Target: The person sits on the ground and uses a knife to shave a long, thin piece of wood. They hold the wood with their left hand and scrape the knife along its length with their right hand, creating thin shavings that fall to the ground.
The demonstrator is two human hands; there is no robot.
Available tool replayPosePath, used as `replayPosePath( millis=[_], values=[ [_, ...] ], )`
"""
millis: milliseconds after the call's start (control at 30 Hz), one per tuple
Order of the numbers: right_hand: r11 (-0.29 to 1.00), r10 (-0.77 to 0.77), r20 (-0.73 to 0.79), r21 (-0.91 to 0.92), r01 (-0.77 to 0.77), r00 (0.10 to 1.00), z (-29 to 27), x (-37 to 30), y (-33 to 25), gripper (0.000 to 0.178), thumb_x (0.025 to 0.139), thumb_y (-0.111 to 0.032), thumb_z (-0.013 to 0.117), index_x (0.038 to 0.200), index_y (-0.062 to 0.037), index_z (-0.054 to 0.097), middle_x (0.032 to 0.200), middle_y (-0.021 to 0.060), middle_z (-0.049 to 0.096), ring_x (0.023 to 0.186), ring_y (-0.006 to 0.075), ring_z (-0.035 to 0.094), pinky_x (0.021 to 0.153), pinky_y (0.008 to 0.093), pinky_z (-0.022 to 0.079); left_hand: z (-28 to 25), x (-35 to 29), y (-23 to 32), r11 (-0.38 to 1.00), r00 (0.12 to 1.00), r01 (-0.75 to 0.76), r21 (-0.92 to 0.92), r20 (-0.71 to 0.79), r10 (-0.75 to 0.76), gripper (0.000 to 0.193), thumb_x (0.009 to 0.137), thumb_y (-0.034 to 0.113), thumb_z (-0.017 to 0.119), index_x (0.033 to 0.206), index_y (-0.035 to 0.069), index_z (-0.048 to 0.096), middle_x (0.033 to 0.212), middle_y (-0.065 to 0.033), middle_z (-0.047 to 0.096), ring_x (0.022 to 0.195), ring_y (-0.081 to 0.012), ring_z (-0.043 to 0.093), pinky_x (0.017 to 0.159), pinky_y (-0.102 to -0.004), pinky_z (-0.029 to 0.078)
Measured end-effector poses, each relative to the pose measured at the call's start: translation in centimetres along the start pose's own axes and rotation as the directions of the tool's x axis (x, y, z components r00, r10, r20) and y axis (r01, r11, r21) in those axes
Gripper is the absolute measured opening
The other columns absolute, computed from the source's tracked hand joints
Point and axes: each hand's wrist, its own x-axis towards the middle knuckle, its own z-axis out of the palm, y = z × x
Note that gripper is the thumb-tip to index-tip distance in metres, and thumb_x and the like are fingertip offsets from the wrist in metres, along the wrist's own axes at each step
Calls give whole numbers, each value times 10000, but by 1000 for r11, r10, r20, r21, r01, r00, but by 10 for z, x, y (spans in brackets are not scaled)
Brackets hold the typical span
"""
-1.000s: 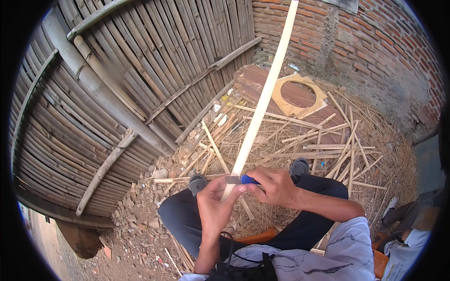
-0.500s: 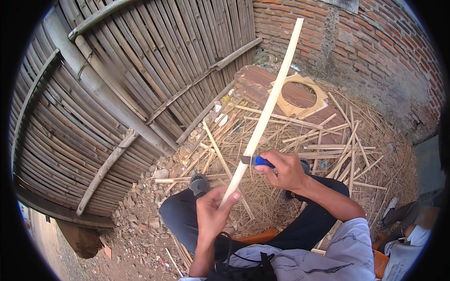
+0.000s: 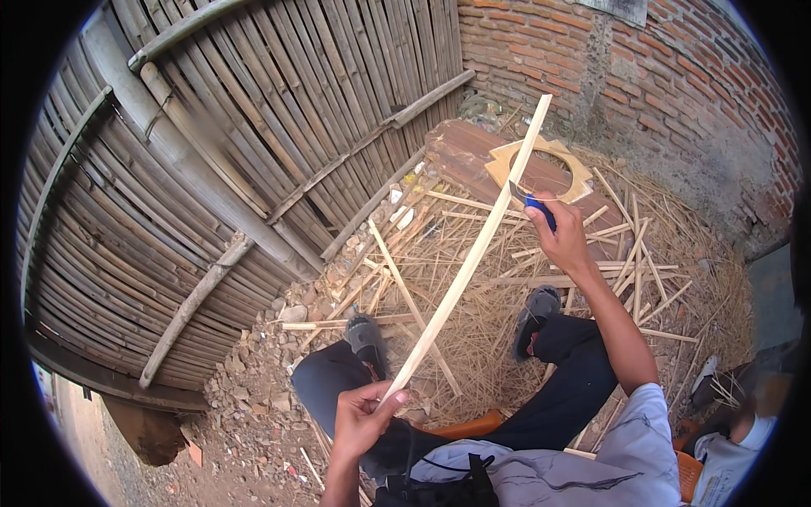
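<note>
A long pale bamboo strip (image 3: 463,275) slants from my lap up and away to the right. My left hand (image 3: 365,416) is closed round its near end, thumb on top. Farther along, my right hand (image 3: 559,230) grips a knife (image 3: 541,209) by its blue handle. The dark blade (image 3: 517,192) lies against the strip towards its far end, and a thin curl of shaving shows beside it. My legs are bent on both sides of the strip, with dark shoes on the ground.
Shavings (image 3: 490,338) and several cut strips (image 3: 625,269) litter the ground ahead. Behind them lie a brown board (image 3: 456,156) and a pale frame with a round hole (image 3: 583,179). A bamboo fence (image 3: 279,110) stands left, a brick wall (image 3: 676,110) right. Another person (image 3: 735,422) sits at right.
My right hand has pushed the knife up along the strip, away from me. The left hand has come nearer and lower, and the strip's far end has dropped.
</note>
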Motion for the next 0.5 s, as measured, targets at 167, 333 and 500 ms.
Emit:
replayPosePath(
  millis=[167, 333, 500],
  values=[
    [997, 52, 32, -63, -49, 998, -4, 8, 29, 331, 1073, -309, 704, 1163, 8, 725, 832, 164, 748, 686, 307, 710, 670, 400, 543, -22, -8, -10, 998, 997, 70, 0, 42, -70, 258, 1025, 155, 814, 1211, -23, 808, 718, 48, 650, 524, 3, 439, 449, -224, 279],
    [995, -59, 27, -83, 61, 998, 7, 9, 37, 348, 1057, -325, 722, 1177, 1, 738, 876, 183, 780, 745, 349, 766, 677, 425, 575, -35, -12, -13, 997, 995, 73, 8, 62, -73, 265, 1036, 169, 801, 1213, -28, 806, 696, 39, 633, 506, -15, 430, 445, -233, 280],
    [991, -73, 44, -108, 78, 996, 11, 13, 30, 343, 1053, -326, 724, 1177, -6, 749, 901, 198, 789, 772, 369, 778, 693, 433, 586, -38, -14, -13, 997, 997, 78, 19, 16, -78, 270, 1027, 151, 808, 1224, -34, 800, 688, 44, 629, 508, -14, 435, 443, -233, 285]
  ],
)
